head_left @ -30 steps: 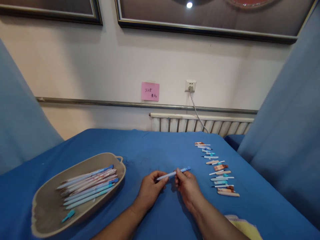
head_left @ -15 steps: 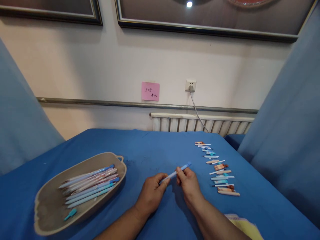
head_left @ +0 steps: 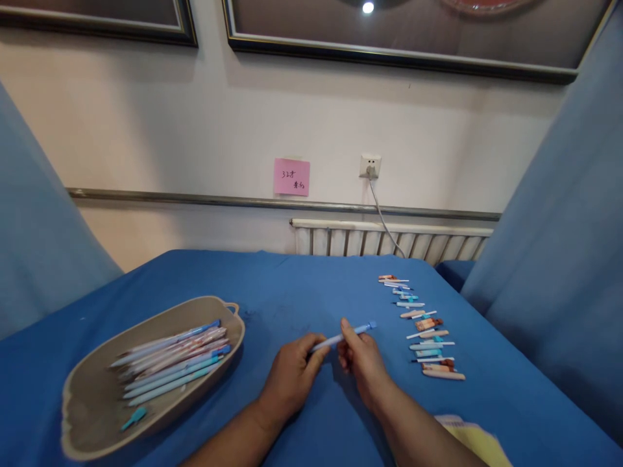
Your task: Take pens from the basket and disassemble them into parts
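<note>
A pale blue pen with a darker blue end is held between my two hands above the table. My left hand pinches its lower left end. My right hand grips it further along, thumb on top, and the blue end sticks out past the fingers to the right. To the left stands a grey-brown tray holding several pens in blue, pink and teal. A small teal pen part lies loose in that tray.
Rows of taken-apart pen pieces lie along the right side of the blue-covered table. A yellow cloth rests by my right forearm. Behind the table are a radiator and a wall socket with a cable.
My right thumb has lifted and slid slightly along the pen, and the pen's blue end now lies a little lower and further right. My left hand keeps its hold.
</note>
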A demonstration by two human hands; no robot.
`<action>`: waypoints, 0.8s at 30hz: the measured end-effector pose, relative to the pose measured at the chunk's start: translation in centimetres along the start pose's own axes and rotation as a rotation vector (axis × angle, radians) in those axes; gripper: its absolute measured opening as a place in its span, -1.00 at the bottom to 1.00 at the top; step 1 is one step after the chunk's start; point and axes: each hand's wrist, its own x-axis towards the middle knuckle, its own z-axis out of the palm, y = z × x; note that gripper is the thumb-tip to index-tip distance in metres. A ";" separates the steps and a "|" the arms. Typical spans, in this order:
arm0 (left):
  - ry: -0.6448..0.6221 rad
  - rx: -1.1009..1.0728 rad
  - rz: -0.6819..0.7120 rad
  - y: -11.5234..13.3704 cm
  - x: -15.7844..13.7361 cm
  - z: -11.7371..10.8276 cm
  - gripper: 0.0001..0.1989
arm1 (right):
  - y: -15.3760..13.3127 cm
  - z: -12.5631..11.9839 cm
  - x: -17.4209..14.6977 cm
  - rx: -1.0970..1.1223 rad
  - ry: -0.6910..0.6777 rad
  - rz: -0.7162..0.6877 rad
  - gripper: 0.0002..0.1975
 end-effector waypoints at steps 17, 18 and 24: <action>-0.008 -0.221 -0.190 -0.1 0.5 0.9 -0.68 | -0.7 0.7 -0.5 0.186 -0.053 0.126 -0.48; -0.013 -0.282 -0.228 -0.3 0.6 1.0 -0.68 | -0.7 0.7 -0.6 0.182 -0.051 0.118 -0.48; -0.028 -0.507 -0.387 -0.8 1.0 0.0 -0.67 | -0.7 0.8 -1.0 0.176 -0.104 0.105 -0.50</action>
